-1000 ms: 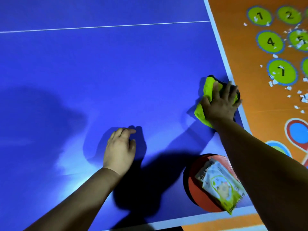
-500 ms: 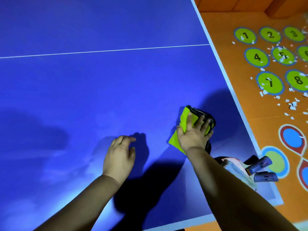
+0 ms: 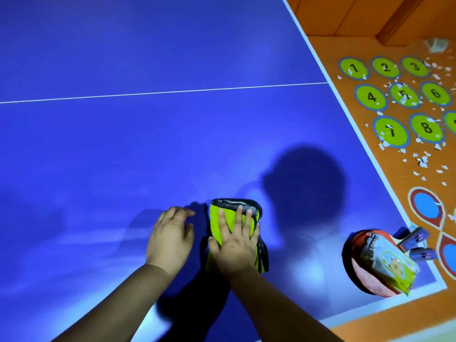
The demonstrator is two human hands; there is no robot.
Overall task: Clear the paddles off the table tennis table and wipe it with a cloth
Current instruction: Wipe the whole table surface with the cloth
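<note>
On my feed the left hand sits farthest left, palm down on the blue table, fingers loosely curled and gripping nothing — I take it as a brace while the other arm works. Just beside it, not quite touching, is the cloth, lime green with a dark trim and folded into a thick pad. The right hand lies flat on top of it, fingers straight and spread, pressing rather than clutching. That spread suits wiping, since it keeps the whole pad down on the surface. I judge the wipe to be under way in the near middle of the table.

Further right, at the near right corner, the paddles are stacked red rubber up, handles poking past the table edge, with a printed packet lying on top. They look parked there to keep the middle free, but they are not yet off the table — and the corner under them cannot be wiped until they go.

The surface is glossy, with pale streaks and hard shadows of head and arms; a thin white line crosses it. Beyond the right edge is an orange floor mat with numbered green circles, littered with white scraps, and wood panelling at top right.
</note>
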